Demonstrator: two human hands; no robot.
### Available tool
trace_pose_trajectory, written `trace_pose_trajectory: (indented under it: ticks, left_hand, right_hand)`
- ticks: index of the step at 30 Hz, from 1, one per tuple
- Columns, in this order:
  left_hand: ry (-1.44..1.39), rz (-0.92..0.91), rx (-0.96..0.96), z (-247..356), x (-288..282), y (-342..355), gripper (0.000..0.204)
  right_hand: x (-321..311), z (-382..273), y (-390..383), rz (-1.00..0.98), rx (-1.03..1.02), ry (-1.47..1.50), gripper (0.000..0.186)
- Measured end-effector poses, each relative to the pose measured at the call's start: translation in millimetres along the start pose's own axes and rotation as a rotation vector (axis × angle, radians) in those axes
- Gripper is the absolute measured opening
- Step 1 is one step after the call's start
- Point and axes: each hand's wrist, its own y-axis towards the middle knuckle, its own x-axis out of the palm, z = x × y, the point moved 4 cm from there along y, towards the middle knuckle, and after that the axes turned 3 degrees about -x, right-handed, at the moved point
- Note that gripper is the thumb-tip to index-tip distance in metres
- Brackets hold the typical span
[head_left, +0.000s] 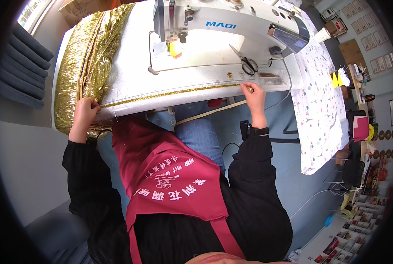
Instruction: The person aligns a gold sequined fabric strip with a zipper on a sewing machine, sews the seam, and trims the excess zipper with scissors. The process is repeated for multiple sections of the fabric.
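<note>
Head view, reading left to right. At the far left, dark grey padded cushions [22, 66] lie stacked in ribbed rows. Next to them a heap of gold metallic fabric [79, 61], crinkled and glittery, drapes over the left end of the white sewing table [130, 57] and hangs past its near edge. My left hand [84, 115] is at that near edge, fingers curled shut on the gold trim strip [170, 93] where it leaves the heap. The strip is narrow, flat and shiny, and it runs taut along the table's front edge from my left hand to my right.

Below the table edge, my dark red apron [170, 176] with pale printed characters covers my lap over blue denim; both sleeves are black.

At centre, the white sewing machine [223, 20] stands on the table, smooth-cased, with a yellow piece by the needle area. Black-handled scissors [247, 62] lie on the machine bed, blades closed, just beyond the strip.

My right hand [254, 97] pinches the strip's right end against the table edge, fingertips closed on it, near the scissors but not touching them.

Further right, a white cloth [319, 105] with small scattered prints hangs off the table's end. Beyond it, cluttered shelving is too small to read.
</note>
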Motion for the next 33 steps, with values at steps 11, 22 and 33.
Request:
trace_pose_trajectory:
  ticks: [11,22,33]
  left_hand:
    - [-0.003,0.006,0.003,1,0,1,0.009]
    - [0.007,-0.011,0.005,-1,2,3,0.01]
    - [0.09,0.11,0.235,66,-91,79,0.011]
  right_hand:
    - [7,1,-2,0.05,-0.002,-0.045,0.017]
    - [13,20,-3,0.084,0.004,-0.014,0.016]
    - [19,-33,-16,-0.038,0.041,0.111,0.013]
